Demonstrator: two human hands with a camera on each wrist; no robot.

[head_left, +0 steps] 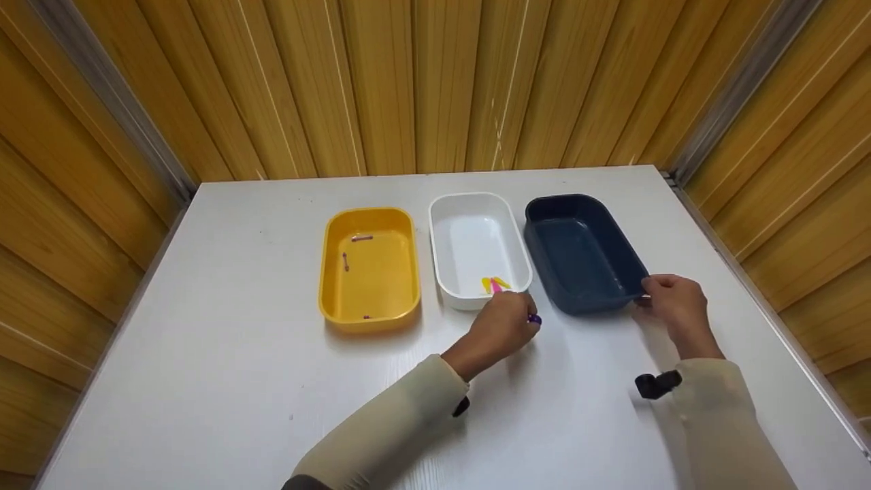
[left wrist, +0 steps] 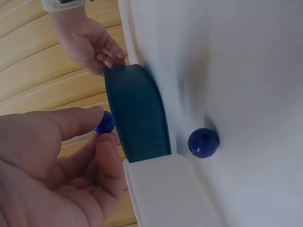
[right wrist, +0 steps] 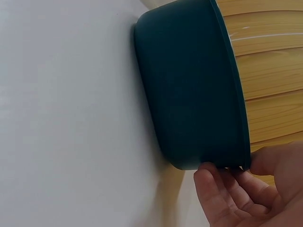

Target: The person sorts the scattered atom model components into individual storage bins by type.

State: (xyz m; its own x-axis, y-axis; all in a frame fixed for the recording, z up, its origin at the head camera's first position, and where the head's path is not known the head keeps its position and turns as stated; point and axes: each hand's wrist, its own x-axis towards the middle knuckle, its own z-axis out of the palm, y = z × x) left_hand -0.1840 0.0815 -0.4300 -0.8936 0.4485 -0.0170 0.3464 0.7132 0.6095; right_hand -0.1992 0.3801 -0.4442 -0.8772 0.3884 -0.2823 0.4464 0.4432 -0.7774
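My left hand (head_left: 500,321) is at the near end of the white tray (head_left: 446,294). In the left wrist view its thumb and index finger pinch a round blue bead (left wrist: 105,123). A second blue bead (left wrist: 204,143), with a hole in it, lies on the table close to the trays. From the head view one purple-looking bead (head_left: 535,319) shows beside the left hand; which of the two cannot be told. My right hand (head_left: 677,306) grips the near right corner of the dark blue tray (head_left: 599,303), thumb at the rim and fingers below it.
Yellow and pink pieces (head_left: 496,284) lie in the white tray's near end, partly hidden by the left hand. Left of it stands a yellow tray (head_left: 371,327) with several small purple-ended sticks (head_left: 362,238). Wood-look panels (head_left: 442,88) enclose the white table (head_left: 224,340).
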